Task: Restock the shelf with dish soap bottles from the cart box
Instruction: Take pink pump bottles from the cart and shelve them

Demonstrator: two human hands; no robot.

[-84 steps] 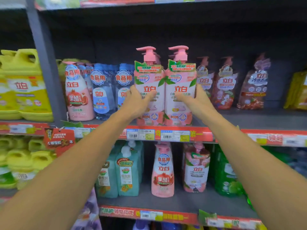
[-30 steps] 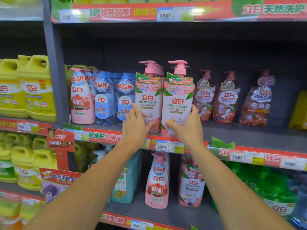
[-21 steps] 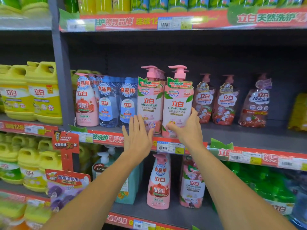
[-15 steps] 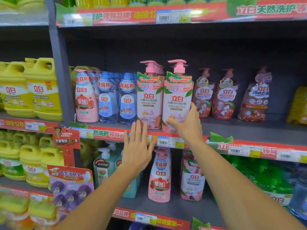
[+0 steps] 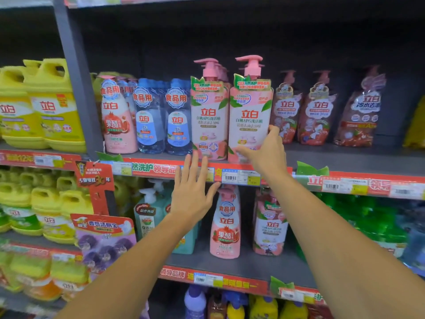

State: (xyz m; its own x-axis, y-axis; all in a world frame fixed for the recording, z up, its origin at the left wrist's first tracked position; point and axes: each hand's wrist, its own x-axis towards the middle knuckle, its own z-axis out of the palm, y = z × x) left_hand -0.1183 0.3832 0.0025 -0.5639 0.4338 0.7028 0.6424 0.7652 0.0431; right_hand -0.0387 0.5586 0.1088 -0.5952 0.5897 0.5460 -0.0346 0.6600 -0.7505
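Right hand: gripping the right pink pump bottle low on its side, thumb across the front.
Left hand: hovering flat, fingers spread, below the left pink pump bottle.
Bottles: standing upright, side by side at the shelf edge.

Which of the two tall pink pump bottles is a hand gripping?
The right-hand bottle; the right hand grips its lower side. The left hand is open.

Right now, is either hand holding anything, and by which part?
The right hand grips the right pink pump bottle low on its body, near the base. The left hand is open, holding nothing.
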